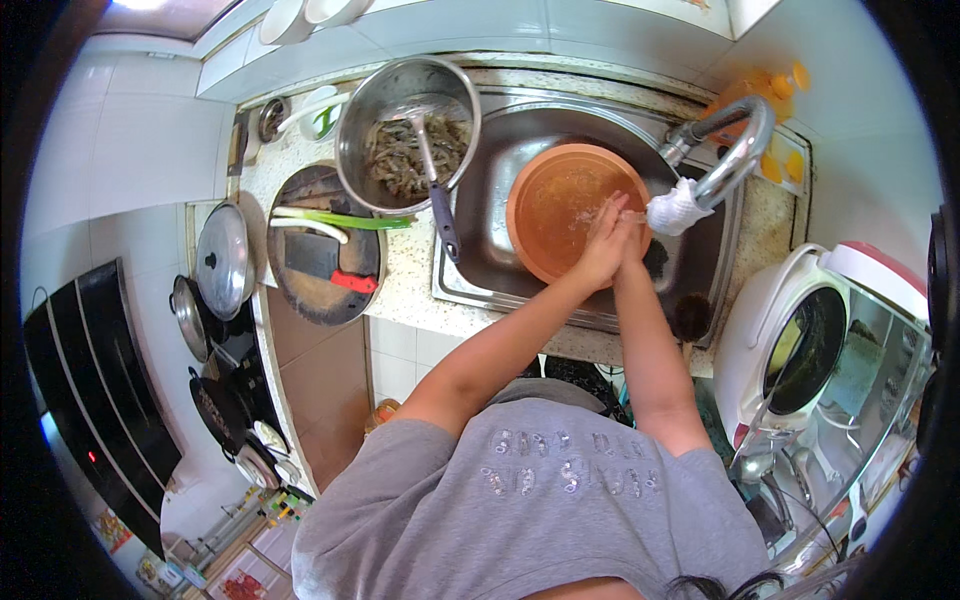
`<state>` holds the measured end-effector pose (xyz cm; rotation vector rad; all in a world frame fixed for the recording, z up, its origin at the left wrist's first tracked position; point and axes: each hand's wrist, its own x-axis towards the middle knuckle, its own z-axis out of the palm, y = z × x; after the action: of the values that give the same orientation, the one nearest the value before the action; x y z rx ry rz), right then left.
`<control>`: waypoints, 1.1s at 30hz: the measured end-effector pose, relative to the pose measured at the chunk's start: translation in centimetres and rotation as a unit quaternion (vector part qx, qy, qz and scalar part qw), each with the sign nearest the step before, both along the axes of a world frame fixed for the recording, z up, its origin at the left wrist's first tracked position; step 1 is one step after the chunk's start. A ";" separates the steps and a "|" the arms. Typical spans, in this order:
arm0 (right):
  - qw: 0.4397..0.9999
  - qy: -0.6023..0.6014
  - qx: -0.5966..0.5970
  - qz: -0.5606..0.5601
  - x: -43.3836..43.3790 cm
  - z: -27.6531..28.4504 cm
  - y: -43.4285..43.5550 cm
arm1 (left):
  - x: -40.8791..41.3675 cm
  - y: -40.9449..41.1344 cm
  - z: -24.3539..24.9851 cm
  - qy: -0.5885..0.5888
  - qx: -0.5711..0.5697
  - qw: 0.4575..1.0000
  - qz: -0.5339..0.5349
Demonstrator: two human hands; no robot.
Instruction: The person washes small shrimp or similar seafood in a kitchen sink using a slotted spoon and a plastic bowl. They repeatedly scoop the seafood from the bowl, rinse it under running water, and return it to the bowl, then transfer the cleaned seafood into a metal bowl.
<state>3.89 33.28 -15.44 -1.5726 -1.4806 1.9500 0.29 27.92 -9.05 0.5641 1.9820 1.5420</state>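
Under the water from the metal faucet [739, 150], my left hand [600, 244] and my right hand [632, 236] are pressed together, fingers extended, with no object visible between them. They are over the right side of an orange plastic basin [536, 244], which stands in the stainless steel sink [487, 247] and holds water. A white cloth [675, 208] is wrapped round the faucet's mouth. Left of the basin, a steel pot [356, 161] holds what look like raw shrimp [397, 161] and a utensil with a dark handle [444, 225].
On a round wooden chopping board [315, 296] lie a cleaver with a red handle [354, 282] and scallions [337, 220]. A lidded pan [223, 262] is at the left. A white rice cooker [739, 360] stands right of the sink, and an orange bottle [750, 94] behind the faucet.
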 end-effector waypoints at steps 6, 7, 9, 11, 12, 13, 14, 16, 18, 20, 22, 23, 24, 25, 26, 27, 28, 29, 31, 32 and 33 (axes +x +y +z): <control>0.940 0.119 -0.194 -0.254 -3.9 7.9 -0.4 | -2.9 0.0 -1.7 -0.165 -0.005 0.985 0.049; 0.917 0.190 -0.248 -0.247 -3.8 7.6 -0.1 | -4.0 0.0 -1.7 -0.273 -0.002 0.960 0.064; 0.849 0.324 -0.351 -0.227 -3.9 6.7 0.8 | -4.4 -0.7 -1.5 -0.481 0.101 0.867 0.079; 0.832 0.319 -0.375 -0.257 -5.6 7.6 0.7 | -3.6 -1.5 -1.0 -0.653 0.289 0.696 0.076; 0.837 0.326 -0.371 -0.233 -5.9 7.0 0.6 | -3.2 -0.6 0.5 -0.660 0.307 0.665 0.166; 0.843 0.334 -0.366 -0.211 -6.1 6.3 0.8 | -3.0 -0.6 1.2 -0.681 0.278 0.658 0.161; 0.906 0.278 -0.260 -0.185 -5.8 2.6 1.3 | -2.7 -0.2 2.0 -0.704 0.247 0.650 0.147; 0.966 0.188 -0.153 -0.088 -5.7 4.6 1.0 | -2.0 -0.7 1.8 -0.687 0.212 0.686 0.115; 0.993 0.115 -0.003 -0.006 -5.3 7.8 0.4 | -2.2 -0.6 1.8 -0.714 0.212 0.655 0.128; 0.918 0.024 0.382 0.101 -2.8 4.4 2.0 | -2.6 -0.1 4.1 -0.708 0.214 0.661 0.125; 0.995 0.041 0.088 0.039 -1.8 9.2 1.4 | -4.0 -0.4 3.9 -0.700 0.155 0.687 0.122; 0.979 0.042 0.197 0.008 -0.9 9.6 1.8 | -4.6 0.0 3.9 -0.694 0.126 0.699 0.117; 0.952 0.043 0.301 -0.022 0.1 9.8 2.5 | -4.9 0.0 3.2 -0.705 0.165 0.681 0.109; 0.914 0.043 0.400 -0.051 1.2 9.8 3.3 | -4.9 0.4 2.1 -0.687 0.166 0.701 0.098; 0.940 0.050 0.333 -0.062 2.4 7.9 4.7 | -4.7 1.1 1.0 -0.668 0.169 0.720 0.088; 0.927 0.003 0.370 -0.055 2.8 8.1 5.5 | -4.2 1.9 0.2 -0.650 0.168 0.738 0.075; 0.950 -0.013 0.307 -0.063 2.7 8.5 6.5 | -3.7 2.8 1.7 -0.594 0.132 0.788 0.094; 0.968 -0.028 0.241 -0.069 2.5 9.0 7.3 | -3.3 3.3 1.8 -0.554 0.113 0.822 0.065; 0.952 -0.010 0.305 0.013 2.1 10.8 7.9 | -3.0 3.7 1.8 -0.464 0.075 0.883 0.010; 0.940 0.000 0.336 0.056 1.9 11.3 8.1 | -3.2 3.5 1.8 -0.376 0.021 0.926 -0.031; 0.945 -0.015 0.323 0.051 2.1 10.7 8.7 | -3.3 3.4 1.9 -0.283 -0.033 0.955 -0.079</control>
<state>5.99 41.96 -4.79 -1.2411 -1.9741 1.2679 -2.99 31.32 -7.17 0.2086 1.5024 1.3429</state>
